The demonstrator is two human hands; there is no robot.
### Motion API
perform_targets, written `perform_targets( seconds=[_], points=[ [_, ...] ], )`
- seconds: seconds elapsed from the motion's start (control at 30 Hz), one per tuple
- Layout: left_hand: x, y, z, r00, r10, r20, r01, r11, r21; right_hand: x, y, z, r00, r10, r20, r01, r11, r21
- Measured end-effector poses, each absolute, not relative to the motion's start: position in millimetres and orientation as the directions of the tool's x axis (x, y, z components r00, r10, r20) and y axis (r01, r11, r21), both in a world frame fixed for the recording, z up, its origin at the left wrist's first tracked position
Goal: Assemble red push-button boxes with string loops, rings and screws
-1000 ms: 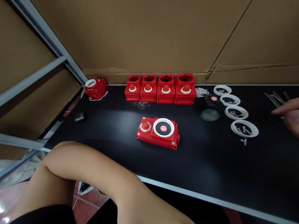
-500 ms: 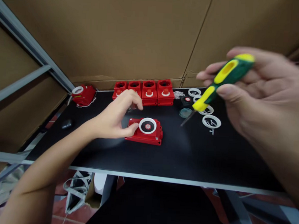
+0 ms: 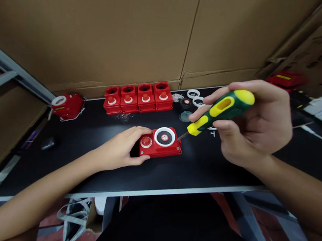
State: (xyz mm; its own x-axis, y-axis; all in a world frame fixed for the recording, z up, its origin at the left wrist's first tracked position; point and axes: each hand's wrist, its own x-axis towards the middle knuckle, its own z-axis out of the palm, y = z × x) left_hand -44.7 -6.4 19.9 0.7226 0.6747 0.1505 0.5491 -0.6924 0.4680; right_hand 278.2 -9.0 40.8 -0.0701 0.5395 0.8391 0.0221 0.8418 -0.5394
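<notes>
A red alarm-like box [image 3: 161, 151] lies flat on the black table, with a white ring [image 3: 164, 136] around a black disc and a red knob-like dome [image 3: 146, 141] on its face. Fingers and thumb of my left hand [image 3: 126, 147] grip the box's left end. My right hand [image 3: 256, 122] is closed round a green and yellow screwdriver [image 3: 221, 109]. The screwdriver slants down to the left, its tip close to the box's right edge. Whether the tip touches a screw there I cannot tell.
Several similar red boxes [image 3: 137, 97] stand in a row at the back. White rings [image 3: 193, 93], some holding screws, lie behind my right hand. Another red unit [image 3: 66, 106] and a black mouse-like object [image 3: 48, 143] are at left. Cardboard [image 3: 101, 33] walls the back.
My left hand has come down onto the box's left end and grips it. My right hand has brought the screwdriver leftward and down to the box's right edge. The camera view has shifted right.
</notes>
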Motion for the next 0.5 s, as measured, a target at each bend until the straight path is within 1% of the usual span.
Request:
perform_targets(
  seconds=[0.07, 0.13, 0.17, 0.23, 0.3, 0.4, 0.5],
  points=[
    [-44.5, -6.0, 16.2, 0.731, 0.656, 0.186, 0.528, -0.717, 0.455, 280.7, -8.4, 41.9, -0.072, 0.532, 0.844, -0.002, 0.846, -0.533],
    [-45.4, -4.9, 14.8, 0.742, 0.638, 0.208, 0.51, -0.737, 0.443, 282.9, -7.4, 42.2, -0.077, 0.562, 0.824, 0.011, 0.827, -0.563],
    [-45.8, -4.3, 14.9, 0.747, 0.629, 0.216, 0.501, -0.746, 0.438, 283.6, -6.9, 42.1, -0.095, 0.58, 0.809, 0.027, 0.814, -0.581],
    [-46.2, -3.3, 15.9, 0.757, 0.613, 0.227, 0.485, -0.759, 0.434, 284.0, -5.9, 41.4, -0.148, 0.583, 0.799, 0.043, 0.81, -0.584],
    [-46.2, -2.9, 17.3, 0.758, 0.612, 0.223, 0.485, -0.759, 0.434, 283.6, -4.8, 40.7, -0.179, 0.599, 0.78, 0.034, 0.796, -0.604],
    [-46.4, -3.1, 19.2, 0.754, 0.623, 0.206, 0.502, -0.75, 0.432, 283.2, -4.3, 41.1, -0.181, 0.63, 0.756, 0.007, 0.769, -0.639],
    [-47.1, -3.4, 20.7, 0.757, 0.625, 0.192, 0.511, -0.748, 0.423, 283.9, -6.4, 44.1, -0.174, 0.638, 0.75, -0.001, 0.761, -0.648]
  ],
)
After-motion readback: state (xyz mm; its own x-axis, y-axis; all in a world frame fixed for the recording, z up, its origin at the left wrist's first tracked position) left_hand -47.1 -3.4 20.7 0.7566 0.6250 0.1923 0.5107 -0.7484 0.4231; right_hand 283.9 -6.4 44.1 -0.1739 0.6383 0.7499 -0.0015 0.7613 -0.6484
